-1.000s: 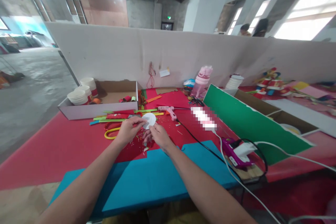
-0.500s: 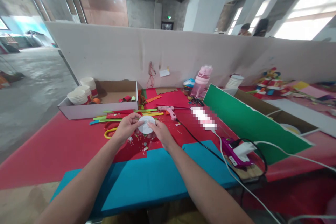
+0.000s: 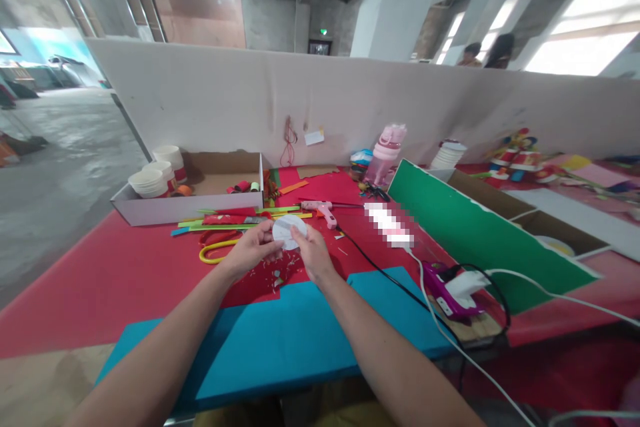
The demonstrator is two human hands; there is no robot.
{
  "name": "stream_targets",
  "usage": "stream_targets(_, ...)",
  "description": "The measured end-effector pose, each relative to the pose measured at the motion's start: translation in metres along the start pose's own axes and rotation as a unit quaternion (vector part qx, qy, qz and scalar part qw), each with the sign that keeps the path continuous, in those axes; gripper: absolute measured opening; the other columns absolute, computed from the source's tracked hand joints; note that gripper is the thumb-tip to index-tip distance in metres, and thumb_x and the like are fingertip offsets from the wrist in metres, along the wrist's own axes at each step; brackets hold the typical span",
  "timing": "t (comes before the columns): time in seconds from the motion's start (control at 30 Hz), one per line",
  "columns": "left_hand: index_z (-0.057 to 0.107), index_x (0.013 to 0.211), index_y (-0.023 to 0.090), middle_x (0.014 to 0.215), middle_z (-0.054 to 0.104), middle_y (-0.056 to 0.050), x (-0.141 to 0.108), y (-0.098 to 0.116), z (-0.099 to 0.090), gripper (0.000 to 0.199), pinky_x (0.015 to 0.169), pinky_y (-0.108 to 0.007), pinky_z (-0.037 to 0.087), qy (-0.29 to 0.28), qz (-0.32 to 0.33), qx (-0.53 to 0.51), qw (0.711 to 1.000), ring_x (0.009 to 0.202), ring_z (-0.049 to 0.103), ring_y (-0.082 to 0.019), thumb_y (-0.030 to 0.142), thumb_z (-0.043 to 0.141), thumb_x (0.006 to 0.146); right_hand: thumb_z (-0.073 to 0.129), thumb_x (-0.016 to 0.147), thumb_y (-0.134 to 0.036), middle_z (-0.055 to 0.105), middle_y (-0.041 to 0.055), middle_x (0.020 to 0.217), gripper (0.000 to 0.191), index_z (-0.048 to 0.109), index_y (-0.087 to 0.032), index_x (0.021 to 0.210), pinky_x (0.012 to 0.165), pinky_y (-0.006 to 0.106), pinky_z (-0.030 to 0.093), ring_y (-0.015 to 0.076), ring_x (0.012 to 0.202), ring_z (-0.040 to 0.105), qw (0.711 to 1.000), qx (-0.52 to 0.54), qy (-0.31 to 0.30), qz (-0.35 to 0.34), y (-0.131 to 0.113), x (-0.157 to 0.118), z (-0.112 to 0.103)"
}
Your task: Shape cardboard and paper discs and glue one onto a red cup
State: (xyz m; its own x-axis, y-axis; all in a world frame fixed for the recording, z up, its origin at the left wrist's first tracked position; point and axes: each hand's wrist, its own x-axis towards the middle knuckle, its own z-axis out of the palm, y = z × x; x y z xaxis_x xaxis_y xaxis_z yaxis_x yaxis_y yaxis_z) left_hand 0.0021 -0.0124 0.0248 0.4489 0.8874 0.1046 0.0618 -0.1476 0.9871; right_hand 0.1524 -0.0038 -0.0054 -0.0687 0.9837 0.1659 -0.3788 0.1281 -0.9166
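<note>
A round white disc (image 3: 286, 230) is held above the red table covering, tilted toward the camera. My right hand (image 3: 314, 253) pinches its right side, with the thumb on its face. At the disc's left edge, my left hand (image 3: 254, 247) has its fingers bent together and touching the rim. Behind my hands lies a pink glue gun (image 3: 323, 210) with a black cord. Scissors with yellow and red handles (image 3: 213, 251) rest left of my left hand. Small white scraps (image 3: 278, 278) are scattered below the disc.
A white box (image 3: 187, 205) with paper cups stands at the back left. A pink bottle (image 3: 384, 157) is at the back, beside a green-sided box (image 3: 480, 240). A purple power strip (image 3: 453, 297) with cables sits right; blue sheeting (image 3: 280, 340) covers the front edge.
The disc and my right hand have shifted slightly to the right. My left hand has moved a little too, its fingers now lower on the disc's left edge.
</note>
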Motion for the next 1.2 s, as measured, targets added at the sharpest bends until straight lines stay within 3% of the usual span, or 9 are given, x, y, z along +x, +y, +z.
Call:
stream_targets(0.17,0.055,0.104,0.013,0.068,0.061,-0.001,0.001,-0.002,0.002,0.035,0.055,-0.023,0.042,0.008,0.012,-0.022,1.0,0.058,0.057,-0.012,0.031,0.066,0.077,0.064,0.075,-0.046,0.07,0.0063,0.084,0.04,0.064,-0.014,0.098,0.065,0.029,0.049,0.0171,0.068,0.062,1.0,0.009,-0.013,0.019,0.001,0.0,-0.001)
stream_targets(0.3,0.055,0.102,0.014,0.069,0.06,0.0,0.001,0.001,0.001,0.035,0.053,-0.022,0.041,0.007,0.014,-0.039,0.999,0.056,0.055,-0.011,0.03,0.068,0.075,0.061,0.077,-0.047,0.07,0.0068,0.09,0.041,0.062,-0.015,0.102,0.068,0.029,0.05,0.0188,0.077,0.063,0.999,0.001,-0.04,0.03,0.0,0.001,-0.003)
stream_targets(0.57,0.054,0.104,0.014,0.062,0.057,0.002,0.0,0.0,-0.011,0.033,0.052,-0.021,0.04,0.014,0.003,-0.036,0.999,0.053,0.051,-0.009,0.029,0.066,0.077,0.061,0.078,-0.042,0.068,0.0057,0.097,0.035,0.063,-0.018,0.103,0.076,0.031,0.05,0.0192,0.088,0.062,0.988,-0.006,-0.142,0.067,-0.017,-0.002,-0.01)
stream_targets(0.8,0.058,0.098,0.013,0.062,0.052,0.003,-0.001,0.002,-0.009,0.034,0.047,-0.021,0.032,0.014,-0.015,-0.035,0.999,0.049,0.04,-0.007,0.028,0.069,0.07,0.064,0.076,-0.045,0.066,0.0015,0.077,0.033,0.067,-0.015,0.091,0.066,0.026,0.047,0.013,0.065,0.057,0.985,-0.092,-0.141,0.048,-0.009,0.001,-0.016)
stream_targets(1.0,0.055,0.102,0.015,0.06,0.046,0.005,-0.003,0.008,0.002,0.034,0.045,-0.022,0.03,0.011,-0.008,-0.041,0.999,0.046,0.035,-0.007,0.034,0.064,0.076,0.069,0.07,-0.051,0.064,0.0005,0.069,0.04,0.065,-0.015,0.086,0.058,0.022,0.042,0.0107,0.059,0.053,0.988,-0.061,-0.121,0.071,-0.004,0.003,-0.016)
stream_targets(1.2,0.055,0.105,0.016,0.063,0.048,0.004,-0.003,0.003,0.0,0.035,0.044,-0.021,0.03,-0.012,-0.013,-0.07,0.997,0.045,0.034,-0.006,0.034,0.063,0.076,0.071,0.067,-0.05,0.061,-0.001,0.065,0.037,0.064,-0.015,0.076,0.055,0.022,0.039,0.0092,0.055,0.048,0.989,-0.035,-0.117,0.08,-0.005,0.0,-0.013)
